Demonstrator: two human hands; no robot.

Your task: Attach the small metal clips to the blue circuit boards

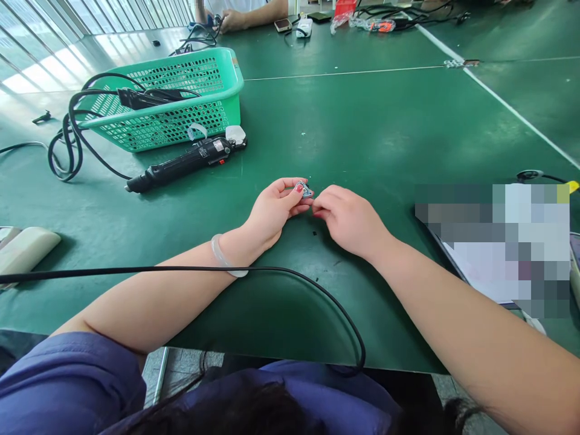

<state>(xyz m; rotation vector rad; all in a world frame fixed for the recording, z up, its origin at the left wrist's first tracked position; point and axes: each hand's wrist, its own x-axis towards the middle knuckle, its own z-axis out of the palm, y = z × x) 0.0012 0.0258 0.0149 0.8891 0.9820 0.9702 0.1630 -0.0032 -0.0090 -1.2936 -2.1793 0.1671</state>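
Observation:
My left hand (272, 208) pinches a small silvery metal part (304, 191) between thumb and fingers, over the green table. The part is too small to name more closely. Beside it on the right is my right hand (347, 217), its fingers curled and the tips close to the part. Whatever those fingers hold, if anything, is hidden. Beyond my left forearm lies a black electric screwdriver (181, 163), its cord looping to the left.
A green plastic basket (231, 99) holding a black corded tool (151, 96) stands at the back left. A black cable (290, 270) crosses over my left forearm. Papers (480, 272) lie at the right. Across the table, another person's hand (232, 21) is near cables.

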